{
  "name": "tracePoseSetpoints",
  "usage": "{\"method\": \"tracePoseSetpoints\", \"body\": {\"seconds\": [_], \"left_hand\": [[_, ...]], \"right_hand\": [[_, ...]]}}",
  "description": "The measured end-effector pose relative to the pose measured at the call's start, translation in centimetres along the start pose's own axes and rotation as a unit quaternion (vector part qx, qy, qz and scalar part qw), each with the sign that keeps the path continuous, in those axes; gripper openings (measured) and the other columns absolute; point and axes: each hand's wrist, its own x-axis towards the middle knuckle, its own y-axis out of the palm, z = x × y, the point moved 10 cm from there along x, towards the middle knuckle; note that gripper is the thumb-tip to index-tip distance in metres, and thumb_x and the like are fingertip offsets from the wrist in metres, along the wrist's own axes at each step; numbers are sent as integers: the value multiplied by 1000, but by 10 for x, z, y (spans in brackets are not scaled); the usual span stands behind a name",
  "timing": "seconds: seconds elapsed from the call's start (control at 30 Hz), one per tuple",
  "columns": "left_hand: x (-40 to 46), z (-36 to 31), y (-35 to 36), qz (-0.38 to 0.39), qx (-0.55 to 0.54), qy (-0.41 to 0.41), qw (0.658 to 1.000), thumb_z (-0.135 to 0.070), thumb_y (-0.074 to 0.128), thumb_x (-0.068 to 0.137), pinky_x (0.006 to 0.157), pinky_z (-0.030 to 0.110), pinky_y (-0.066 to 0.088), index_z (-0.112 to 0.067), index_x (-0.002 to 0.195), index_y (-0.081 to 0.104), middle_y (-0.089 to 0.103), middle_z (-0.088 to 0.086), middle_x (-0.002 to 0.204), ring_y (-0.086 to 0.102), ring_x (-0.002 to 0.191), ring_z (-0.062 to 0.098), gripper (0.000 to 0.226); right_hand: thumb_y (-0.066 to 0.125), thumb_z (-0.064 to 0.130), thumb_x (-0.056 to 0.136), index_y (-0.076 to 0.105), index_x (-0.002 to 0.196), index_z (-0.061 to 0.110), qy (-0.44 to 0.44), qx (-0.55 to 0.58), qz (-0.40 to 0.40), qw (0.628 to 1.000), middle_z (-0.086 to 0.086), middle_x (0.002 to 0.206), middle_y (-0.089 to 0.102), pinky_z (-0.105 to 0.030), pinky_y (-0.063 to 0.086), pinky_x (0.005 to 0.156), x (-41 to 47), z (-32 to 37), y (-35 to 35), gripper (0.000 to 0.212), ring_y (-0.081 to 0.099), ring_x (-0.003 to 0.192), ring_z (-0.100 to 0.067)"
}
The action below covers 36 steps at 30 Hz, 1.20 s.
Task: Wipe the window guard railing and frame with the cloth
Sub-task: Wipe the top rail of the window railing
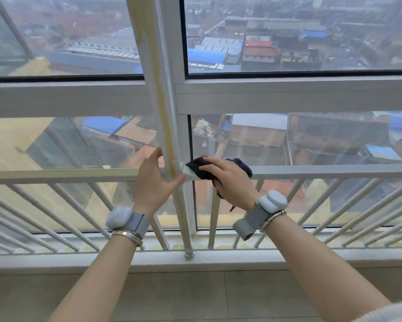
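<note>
Vertical pole [165,126] up the middle, before the window frame [288,96]; guard railing [335,169] running left and right of the pole; cloth [199,167] on the rail just right of the pole, under right hand [228,180]; left hand [153,180] against the pole's left side; sill [265,256] below at the pole's foot.

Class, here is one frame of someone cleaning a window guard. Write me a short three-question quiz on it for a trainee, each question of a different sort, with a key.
1. True or false: the dark cloth lies on the top rail of the guard.
2. Which hand presses the cloth? A) left hand B) right hand
3. Fill in: the left hand, fingers straight, touches the upright ____ with the yellowish streak.

Key
1. True; it sits where the rail meets the pole.
2. B; the right hand's fingers lie over the cloth.
3. pole
</note>
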Motion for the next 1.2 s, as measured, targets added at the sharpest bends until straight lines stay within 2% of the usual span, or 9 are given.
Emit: {"method": "tracePoseSetpoints", "body": {"seconds": [0.07,0.17,0.33,0.47,0.63,0.87,0.97,1.1,1.2], "left_hand": [[8,-1,3,32,4,13,999,-35,75,73,103,50,34,-12,116,50,52,-16,96,48,101,18,54],[13,3,5,45,-6,27,999,-29,76,74,101,53,35,-9,107,52,43,-27,84,41,85,6,45],[16,3,4,66,-43,65,995,-41,66,71,98,53,37,-11,110,53,45,-28,90,38,82,-10,52],[16,6,6,77,-45,74,993,-40,65,70,98,54,37,-13,111,52,45,-30,91,44,85,-1,51],[15,18,13,74,-43,47,995,-22,72,73,86,47,47,-17,113,49,50,-15,93,50,96,17,46],[16,14,10,65,-24,59,996,-19,67,72,83,45,46,-15,108,51,48,-15,89,51,94,24,40],[15,15,11,75,-25,48,996,-14,67,72,85,45,46,-13,111,50,50,-9,94,51,97,26,42],[12,12,9,75,-25,47,996,-10,66,77,91,44,42,-10,114,50,48,-13,92,49,93,19,41],[12,12,9,70,-23,49,996,-8,65,76,87,39,42,-11,115,50,50,-10,96,50,97,24,42]], "right_hand": [[43,5,79,65,110,9,62,30,-65,995,-8,112,64,-31,45,74,0,-19,-33,38,61,90,-30],[38,14,81,60,115,10,184,60,-130,972,-8,111,61,-33,43,73,-6,-44,-51,40,57,92,-28],[40,33,88,55,127,15,107,-65,17,992,-10,130,56,-44,28,100,13,20,33,46,50,119,-32],[40,28,83,55,129,18,40,-164,8,986,-6,132,55,-41,29,101,-1,14,27,49,51,120,-28],[44,17,83,57,121,16,136,-207,-82,965,-7,121,59,-42,30,98,-41,-37,-15,41,53,112,-31],[39,25,87,53,128,7,131,-100,-50,985,-14,128,55,-43,27,103,11,39,41,47,48,121,-33],[52,17,79,56,126,8,54,-150,-37,987,-11,126,59,-40,35,96,2,28,26,47,54,115,-31],[57,7,86,58,116,8,191,-3,-82,978,-11,102,65,-40,44,83,5,-6,-12,31,60,91,-31],[45,19,92,54,122,12,184,49,-38,981,-8,110,63,-41,39,98,25,19,18,32,56,106,-26]]}}
